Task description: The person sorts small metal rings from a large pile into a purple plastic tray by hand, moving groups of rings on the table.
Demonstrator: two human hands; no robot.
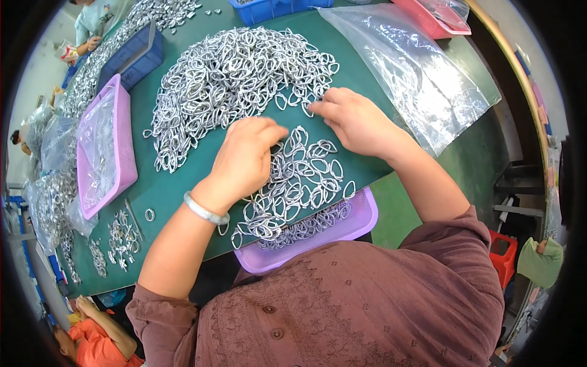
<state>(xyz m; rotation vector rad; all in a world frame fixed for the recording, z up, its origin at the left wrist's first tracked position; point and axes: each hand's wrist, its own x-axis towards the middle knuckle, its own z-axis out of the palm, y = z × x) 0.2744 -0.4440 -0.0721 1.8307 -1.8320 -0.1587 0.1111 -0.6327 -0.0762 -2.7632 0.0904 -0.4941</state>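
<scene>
A big heap of silver, leaf-shaped metal rings covers the middle of the green table. A smaller heap of the same rings lies nearer me, at the table's front edge. My left hand, a bracelet on its wrist, is over the left side of the smaller heap; its fingers are curled, and whatever they hold is hidden. To the right, my right hand reaches toward the big heap with fingers apart, its index fingertip touching a single ring. Below the edge, a purple basket with more rings sits by my lap.
Left stand a pink-purple basket with plastic bags and a dark blue bin. Small metal pieces lie front left. A clear plastic bag covers the right side, near a red basket. Other people sit around.
</scene>
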